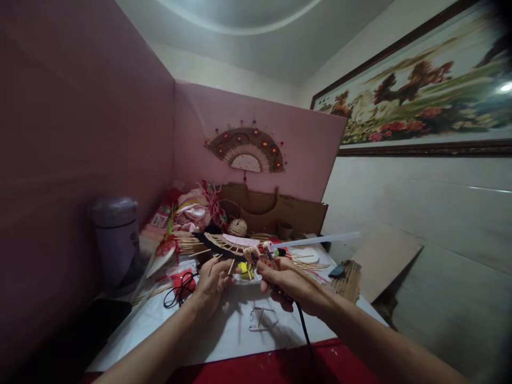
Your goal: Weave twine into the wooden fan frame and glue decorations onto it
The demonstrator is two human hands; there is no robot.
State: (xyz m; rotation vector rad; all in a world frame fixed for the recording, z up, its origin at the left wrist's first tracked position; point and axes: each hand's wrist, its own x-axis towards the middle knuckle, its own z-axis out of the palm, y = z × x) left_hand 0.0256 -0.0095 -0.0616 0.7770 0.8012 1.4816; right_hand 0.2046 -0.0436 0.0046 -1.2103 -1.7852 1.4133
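My right hand (286, 280) is closed round the handle of a hot glue gun (262, 253) with a colourful pattern. A translucent glue stick (320, 240) juts out of it to the right, and a black cord (303, 325) hangs below the hand. My left hand (212, 280) has its fingers curled at the near edge of a half-round fan of thin wooden sticks (224, 246) with a black band and a pale panel; it seems to grip the fan by its sticks. A yellow piece (245, 268) shows between the hands, partly hidden.
A small wire stand (262, 320) is on the white table cover (224, 341). Behind are a twine ball (238, 228), pink cloth (194, 208) and cardboard (296, 210). A lilac container (116, 245) stands left. A finished-looking fan (248, 149) hangs on the pink panel (312, 133).
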